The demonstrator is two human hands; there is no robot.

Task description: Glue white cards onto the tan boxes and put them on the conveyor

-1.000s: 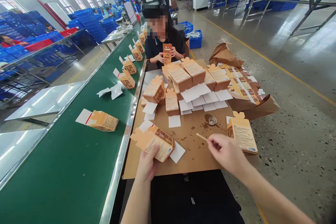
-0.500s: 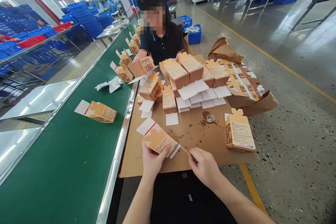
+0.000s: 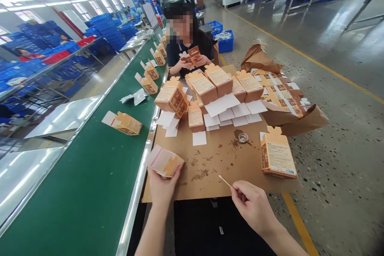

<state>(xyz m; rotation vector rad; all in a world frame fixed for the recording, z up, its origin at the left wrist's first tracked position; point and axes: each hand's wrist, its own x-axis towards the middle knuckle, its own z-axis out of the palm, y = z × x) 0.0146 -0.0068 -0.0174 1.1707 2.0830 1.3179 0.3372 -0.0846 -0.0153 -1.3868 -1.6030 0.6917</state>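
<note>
Carton (image 3: 165,164) sat in the left hand (image 3: 163,186), cotton swab (image 3: 225,181) in the right hand (image 3: 251,203).
Left fingers curled around the carton's near end, partly spread; right fingers pinched the swab's stick, its tip ahead and leftward of them. The thin-walled carton seemed light and easily dented, best held by its folded edges; a clear dish (image 3: 243,138) lay beyond the right fingers.

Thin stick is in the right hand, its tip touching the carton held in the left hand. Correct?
Not quite: the tip isn't touching. The head view shows the thin stick in the right hand, its tip apart from the carton held in the left hand, with the cardboard sheet showing between them.
</note>
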